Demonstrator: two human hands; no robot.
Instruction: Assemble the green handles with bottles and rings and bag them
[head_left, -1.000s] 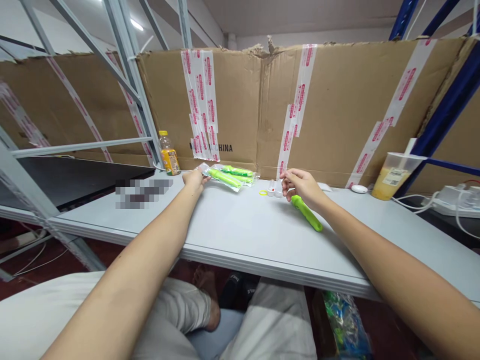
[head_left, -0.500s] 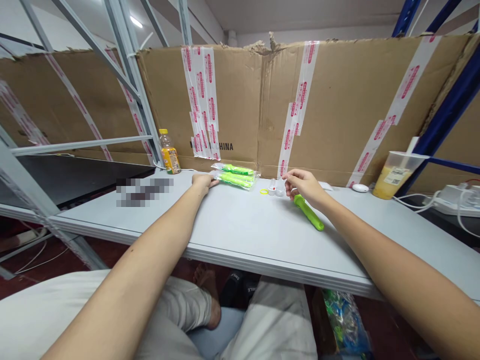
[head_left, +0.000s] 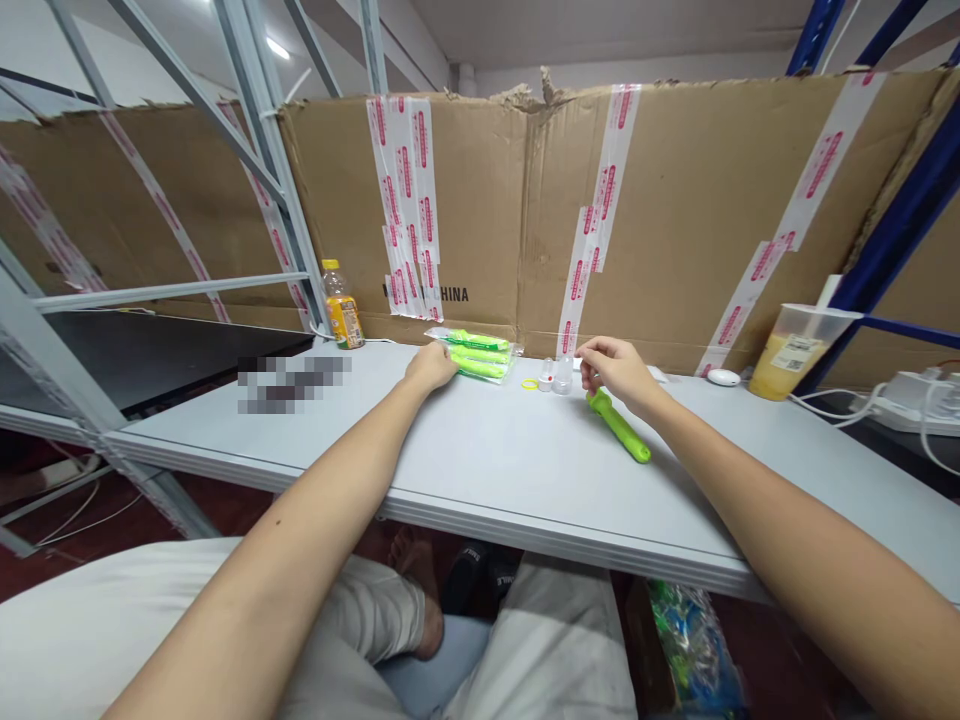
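My left hand (head_left: 433,367) is at the left end of the clear plastic packets with bright green pieces inside (head_left: 481,357), its fingers closed over that end and partly hidden. My right hand (head_left: 613,368) hovers above the table with thumb and fingers curled together; whatever may be between the fingertips is too small to make out. Just below it lies a bright green handle-shaped piece (head_left: 621,428), slanted toward the front edge. Left of the right fingertips stand small clear plastic cups (head_left: 562,376), one with a red spot, beside a yellow ring (head_left: 529,384).
A juice bottle (head_left: 344,308) stands at the back left. At right are a white round object (head_left: 723,377), a drink cup with straw (head_left: 792,350) and a power strip with cables (head_left: 909,405). Cardboard (head_left: 480,210) walls the back of the grey table (head_left: 480,470).
My left hand has slid right and closed over the end of the packets. My right hand stays almost in place, its fingers slightly more curled.
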